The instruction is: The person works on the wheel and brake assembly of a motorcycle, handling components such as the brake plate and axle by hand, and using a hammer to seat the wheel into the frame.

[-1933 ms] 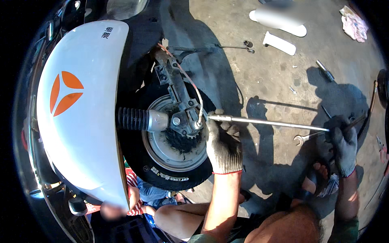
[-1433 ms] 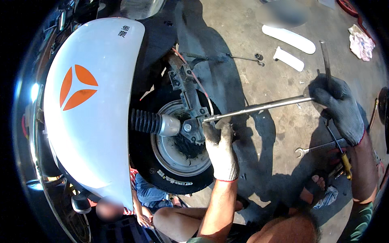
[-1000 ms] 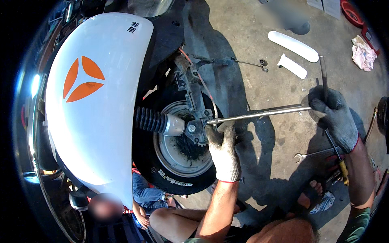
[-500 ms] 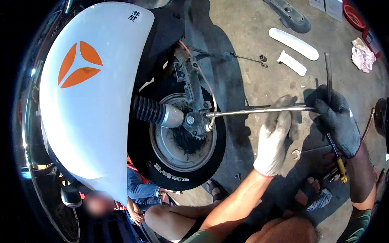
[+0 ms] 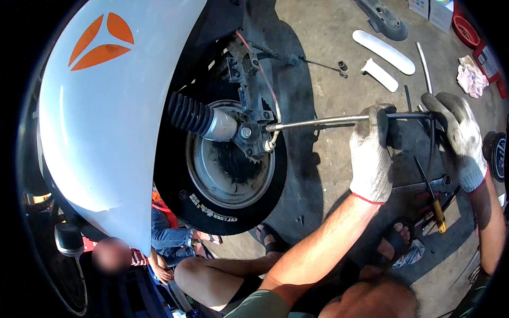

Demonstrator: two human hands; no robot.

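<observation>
A long T-handle socket wrench (image 5: 323, 122) lies nearly level, its socket end at the bracket (image 5: 247, 139) beside the scooter's rear wheel (image 5: 177, 204). My left hand (image 5: 372, 159), in a white and grey work glove, is closed around the shaft. At the far end my right hand (image 5: 462, 135), gloved too, curls its fingers over the crossbar where it meets the shaft. Its palm side is hidden. A black coil-spring shock absorber (image 5: 185, 117) and a thin reddish cable (image 5: 265, 85) run to the bracket.
The scooter's white body panel (image 5: 111, 132) fills the left. On the floor are a yellow-handled screwdriver (image 5: 439, 216), a spanner (image 5: 419, 184), two white trim pieces (image 5: 384, 52), a crumpled pink rag (image 5: 472, 77) and a red case (image 5: 490, 63). Another person's jeans-clad leg (image 5: 168, 233) is at lower left.
The crossbar has turned about the shaft. My right hand has risen and now shows the glove's pale back. My left hand has moved right along the shaft. The view has shifted slightly.
</observation>
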